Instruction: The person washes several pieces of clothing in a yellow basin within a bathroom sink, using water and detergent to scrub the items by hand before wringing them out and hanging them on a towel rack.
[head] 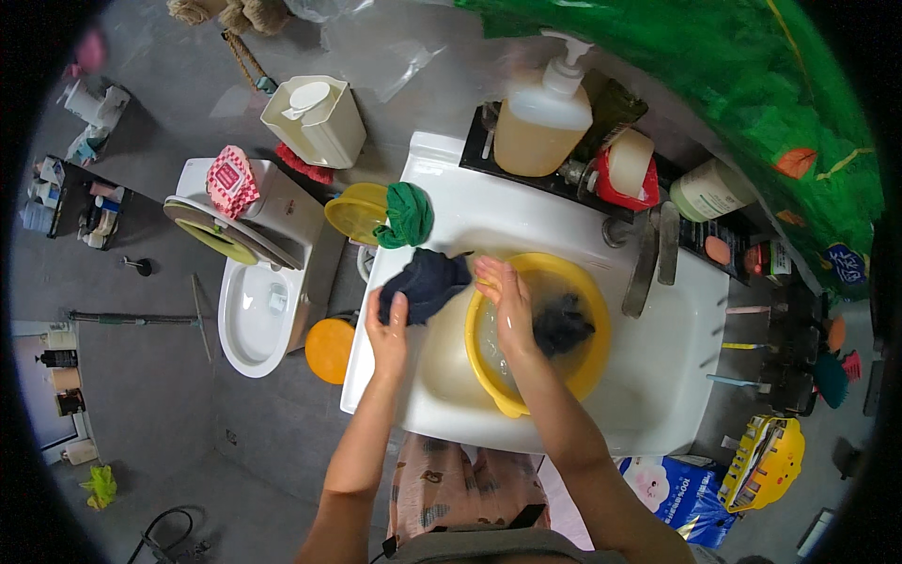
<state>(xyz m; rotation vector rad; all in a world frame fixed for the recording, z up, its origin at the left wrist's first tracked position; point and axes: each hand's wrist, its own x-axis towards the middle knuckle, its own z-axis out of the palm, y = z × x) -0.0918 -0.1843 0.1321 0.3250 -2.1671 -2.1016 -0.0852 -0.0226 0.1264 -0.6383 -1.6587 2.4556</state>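
My left hand (389, 328) grips a bunched dark navy cloth (426, 285) over the left side of the white sink (437, 416). My right hand (506, 296) is raised over the left rim of a yellow plastic basin (599, 366), palm turned toward the cloth, its fingers extended and holding nothing. Cloudy, sudsy water fills the basin, and another dark cloth (562, 326) lies partly under it. A twisted green cloth (407, 215) rests on the sink's left edge, just beyond the navy one.
A pump bottle (542, 120) of amber liquid and a red soap holder (627, 176) stand on the black shelf behind the sink. The metal faucet (643, 264) reaches over the sink, right of the basin. Left are a yellow bowl (356, 211), an orange round lid (330, 350) and a toilet (257, 317).
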